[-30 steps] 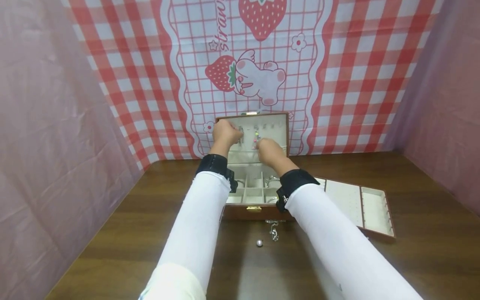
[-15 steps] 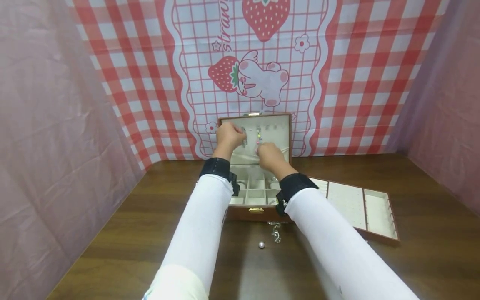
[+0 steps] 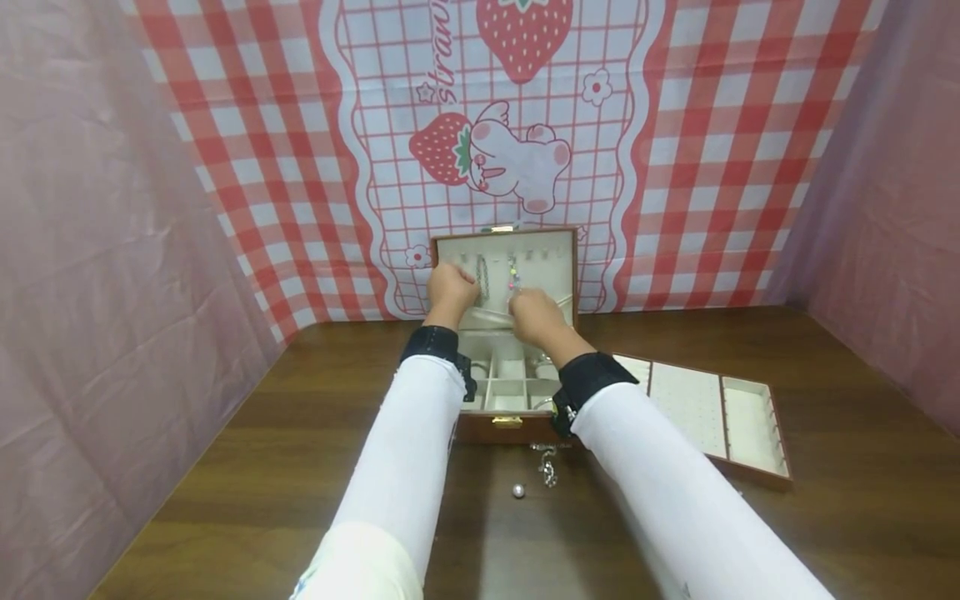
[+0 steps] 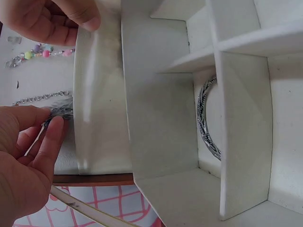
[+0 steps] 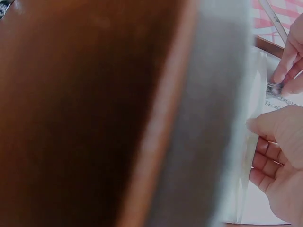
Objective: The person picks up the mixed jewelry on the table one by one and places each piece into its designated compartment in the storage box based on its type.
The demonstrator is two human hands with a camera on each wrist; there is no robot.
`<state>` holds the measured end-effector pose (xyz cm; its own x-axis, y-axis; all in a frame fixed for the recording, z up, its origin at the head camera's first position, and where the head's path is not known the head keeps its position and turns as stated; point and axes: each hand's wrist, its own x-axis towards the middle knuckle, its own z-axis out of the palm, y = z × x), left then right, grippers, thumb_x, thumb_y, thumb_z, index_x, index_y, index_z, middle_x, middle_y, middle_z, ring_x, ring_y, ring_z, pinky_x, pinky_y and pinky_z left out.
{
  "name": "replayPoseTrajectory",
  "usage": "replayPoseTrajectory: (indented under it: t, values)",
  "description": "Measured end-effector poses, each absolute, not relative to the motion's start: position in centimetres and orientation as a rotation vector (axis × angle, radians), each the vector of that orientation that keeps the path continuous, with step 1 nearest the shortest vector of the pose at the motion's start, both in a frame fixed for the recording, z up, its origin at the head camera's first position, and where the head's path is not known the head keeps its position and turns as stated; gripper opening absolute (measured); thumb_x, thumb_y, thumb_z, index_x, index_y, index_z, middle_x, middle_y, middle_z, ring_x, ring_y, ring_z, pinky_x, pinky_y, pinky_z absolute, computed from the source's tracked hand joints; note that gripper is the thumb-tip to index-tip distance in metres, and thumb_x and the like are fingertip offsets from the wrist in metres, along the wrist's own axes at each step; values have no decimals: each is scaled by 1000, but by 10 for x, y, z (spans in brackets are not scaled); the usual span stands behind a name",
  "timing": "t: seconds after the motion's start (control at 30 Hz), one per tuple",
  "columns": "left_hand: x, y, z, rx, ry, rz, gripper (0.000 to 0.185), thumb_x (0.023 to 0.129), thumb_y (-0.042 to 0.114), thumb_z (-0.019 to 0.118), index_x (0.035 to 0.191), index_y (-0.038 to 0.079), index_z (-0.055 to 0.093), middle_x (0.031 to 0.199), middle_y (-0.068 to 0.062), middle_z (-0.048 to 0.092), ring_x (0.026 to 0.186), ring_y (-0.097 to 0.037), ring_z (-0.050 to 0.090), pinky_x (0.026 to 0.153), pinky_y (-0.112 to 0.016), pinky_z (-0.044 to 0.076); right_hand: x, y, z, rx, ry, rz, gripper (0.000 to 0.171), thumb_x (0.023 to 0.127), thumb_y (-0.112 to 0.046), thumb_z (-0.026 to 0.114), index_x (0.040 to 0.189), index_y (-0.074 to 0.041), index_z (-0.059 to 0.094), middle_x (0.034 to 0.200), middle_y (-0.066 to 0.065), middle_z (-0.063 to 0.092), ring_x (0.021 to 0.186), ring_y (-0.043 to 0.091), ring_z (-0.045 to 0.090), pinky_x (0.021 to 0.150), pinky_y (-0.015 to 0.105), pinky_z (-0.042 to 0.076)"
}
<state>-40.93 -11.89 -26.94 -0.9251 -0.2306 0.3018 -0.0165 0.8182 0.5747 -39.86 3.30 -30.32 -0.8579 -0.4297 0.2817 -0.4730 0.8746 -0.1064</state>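
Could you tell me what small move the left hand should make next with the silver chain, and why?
Probably ease the silver chain down behind the pocket edge: the left hand pinches its lower end there, while the right hand holds that edge.

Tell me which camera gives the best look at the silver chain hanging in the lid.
The left wrist view: the silver chain lies close up, its links clear, with the left hand pinching its end. The head view shows the chain only as a thin distant strand beside that hand. The right wrist view catches a blurred bit at the edge.
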Motion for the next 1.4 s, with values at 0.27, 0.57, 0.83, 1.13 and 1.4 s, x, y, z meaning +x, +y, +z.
replayPoseTrajectory:
  t: [0.27, 0.57, 0.83, 1.13, 1.4]
  values:
    - [-411, -122, -275, 161, -2651, -846, 8, 80, 15, 72, 81, 8, 76, 91, -7, 72, 94, -26, 64, 86, -33, 50, -396, 35, -300, 694, -2839, 257, 9, 82, -6, 63, 85, -1, 69, 97, 18, 65, 94, 37, 61, 79, 47, 52]
    - [-418, -125, -281, 122, -2690, -828, 10, 77, 17, 71, 74, 9, 75, 83, -6, 71, 87, -27, 64, 80, -33, 52, -394, 36, -302, 682, -2872, 250, 17, 84, -6, 62, 97, 1, 68, 110, 21, 60, 106, 39, 55, 87, 49, 50]
    - [-406, -121, -275, 89, -2746, -777, 8, 82, 17, 70, 83, 11, 74, 91, -3, 71, 89, -23, 64, 81, -34, 52, -391, 41, -297, 753, -2837, 267, 30, 83, -3, 59, 111, 6, 64, 116, 25, 57, 110, 42, 52, 95, 49, 45]
    - [-385, -128, -265, -189, -2765, -920, 20, 84, 16, 75, 100, 6, 71, 100, -8, 69, 94, -24, 63, 83, -35, 52, -367, 56, -286, 909, -2703, 498, 37, 84, -8, 68, 118, 7, 62, 119, 23, 56, 115, 41, 49, 102, 48, 39]
    - [-362, -135, -265, -381, -2772, -881, 30, 86, 18, 74, 110, 3, 68, 106, -11, 67, 97, -25, 63, 86, -37, 51, -340, 77, -282, 938, -2631, 555, 34, 85, -11, 72, 114, 6, 64, 119, 22, 56, 115, 39, 50, 100, 49, 41]
